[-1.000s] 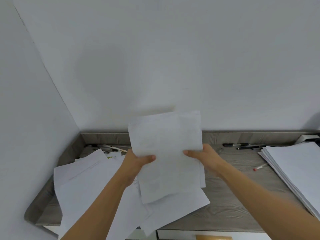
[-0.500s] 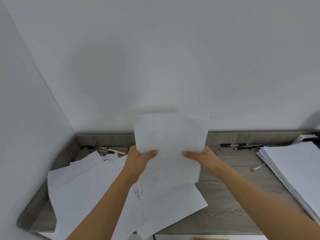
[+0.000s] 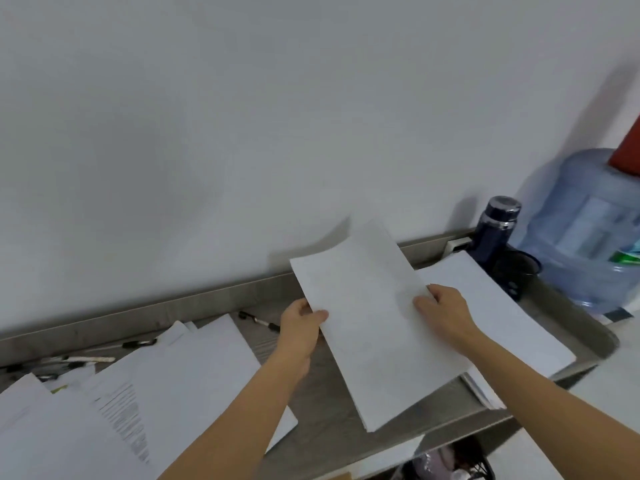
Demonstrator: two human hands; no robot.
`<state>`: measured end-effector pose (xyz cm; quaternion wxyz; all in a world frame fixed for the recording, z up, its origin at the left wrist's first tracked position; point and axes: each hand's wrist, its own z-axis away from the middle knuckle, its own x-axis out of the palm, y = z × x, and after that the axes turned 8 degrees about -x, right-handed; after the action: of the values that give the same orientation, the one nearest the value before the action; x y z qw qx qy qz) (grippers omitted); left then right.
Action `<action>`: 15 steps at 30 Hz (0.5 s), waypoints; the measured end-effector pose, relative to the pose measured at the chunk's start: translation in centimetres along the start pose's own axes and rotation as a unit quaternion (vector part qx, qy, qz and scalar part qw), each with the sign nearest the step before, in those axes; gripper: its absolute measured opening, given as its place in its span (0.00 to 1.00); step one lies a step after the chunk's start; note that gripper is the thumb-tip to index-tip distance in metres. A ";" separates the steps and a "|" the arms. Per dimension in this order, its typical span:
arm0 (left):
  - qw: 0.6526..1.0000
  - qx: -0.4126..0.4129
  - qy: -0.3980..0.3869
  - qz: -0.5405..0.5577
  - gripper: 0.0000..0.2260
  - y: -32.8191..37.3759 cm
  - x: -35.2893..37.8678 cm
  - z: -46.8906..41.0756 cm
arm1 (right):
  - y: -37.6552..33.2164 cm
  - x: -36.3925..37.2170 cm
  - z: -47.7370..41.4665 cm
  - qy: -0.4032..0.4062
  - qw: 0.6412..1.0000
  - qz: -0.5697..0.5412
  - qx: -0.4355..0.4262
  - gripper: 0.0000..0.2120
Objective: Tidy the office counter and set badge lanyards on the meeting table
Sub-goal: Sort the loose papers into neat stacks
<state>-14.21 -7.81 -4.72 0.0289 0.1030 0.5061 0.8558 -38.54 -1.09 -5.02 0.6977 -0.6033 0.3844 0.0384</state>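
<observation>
Grey wood-look counter (image 3: 327, 407), with loose white papers (image 3: 180, 372) spread messily at the near left. Mid-counter, a sheaf of sheets (image 3: 374, 337) is held up by both hands: left hand (image 3: 300, 329) pinches its left edge, right hand (image 3: 445, 315) grips the right edge. Neat stack (image 3: 505, 306) just right of it. Farther back there are pens (image 3: 259, 321), a dark bottle (image 3: 495, 233) and a big water jug (image 3: 581, 233) far right.

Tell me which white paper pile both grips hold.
The middle white paper bundle, held by the left grip and right grip; the scattered white sheets and the neat white stack lie on the grey counter.
</observation>
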 end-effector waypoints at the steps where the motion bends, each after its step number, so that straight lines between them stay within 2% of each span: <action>1: 1.000 -0.004 -0.013 -0.012 0.14 -0.7 1.7 -0.3 | 1.2 -1.6 -0.4 0.006 1.000 0.022 0.005 0.12; 5: 0.996 -0.025 -0.076 -0.036 0.24 -2.8 9.7 0.0 | 5.9 -8.1 -2.3 0.038 0.995 0.090 0.036 0.07; 10: 0.983 -0.038 -0.144 -0.103 0.16 -5.8 17.6 -0.5 | 11.2 -13.8 -4.2 0.040 0.989 0.123 0.078 0.04; 12: 0.977 -0.041 -0.161 -0.132 0.14 -6.7 20.0 -0.6 | 13.1 -15.2 -4.8 0.035 0.986 0.141 0.082 0.07; 15: 0.957 -0.025 -0.169 -0.234 0.14 -8.3 22.5 -0.6 | 15.5 -16.3 -5.4 0.021 0.982 0.178 0.057 0.17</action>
<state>-36.74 -0.79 -8.91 0.3159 0.1238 0.4819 0.8079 -60.62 5.00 -7.97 0.7049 -0.4848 0.5018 0.1276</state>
